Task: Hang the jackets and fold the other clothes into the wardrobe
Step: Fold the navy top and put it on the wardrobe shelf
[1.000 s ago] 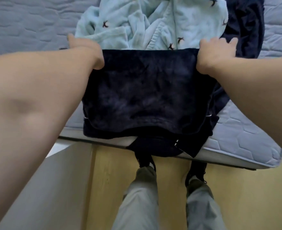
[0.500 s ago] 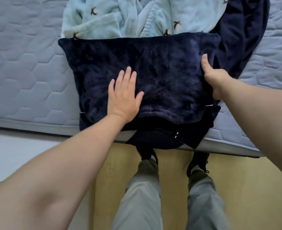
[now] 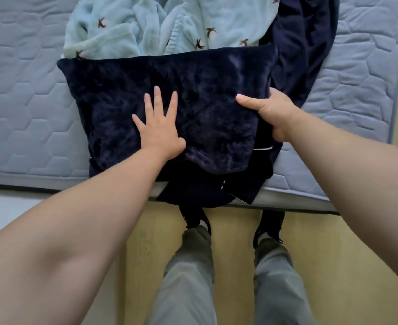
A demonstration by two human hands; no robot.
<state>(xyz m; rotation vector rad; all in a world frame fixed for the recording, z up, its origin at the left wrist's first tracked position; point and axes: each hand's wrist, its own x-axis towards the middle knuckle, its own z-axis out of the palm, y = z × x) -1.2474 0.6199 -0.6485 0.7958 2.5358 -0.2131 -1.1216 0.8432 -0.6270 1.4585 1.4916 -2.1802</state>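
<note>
A dark navy fleece garment (image 3: 193, 90) lies folded flat on the mattress near its front edge, with its lower layers hanging over the edge. My left hand (image 3: 158, 127) presses flat on its middle, fingers spread. My right hand (image 3: 270, 113) grips the garment's right edge, thumb on top and fingers tucked under the fold. Behind it lies a crumpled light blue fleece garment (image 3: 151, 24) with small dark motifs. A smoother navy garment (image 3: 305, 43) lies at the back right.
The grey quilted mattress (image 3: 24, 102) spreads left and right of the clothes. Its front edge (image 3: 298, 200) runs across the view. Below are a wooden floor (image 3: 333, 266), my grey trouser legs and dark shoes. No wardrobe is in view.
Both hands let go of the far fold at the top. My left hand moved to the middle and lies flat; my right hand slid down the right edge and closed on it.
</note>
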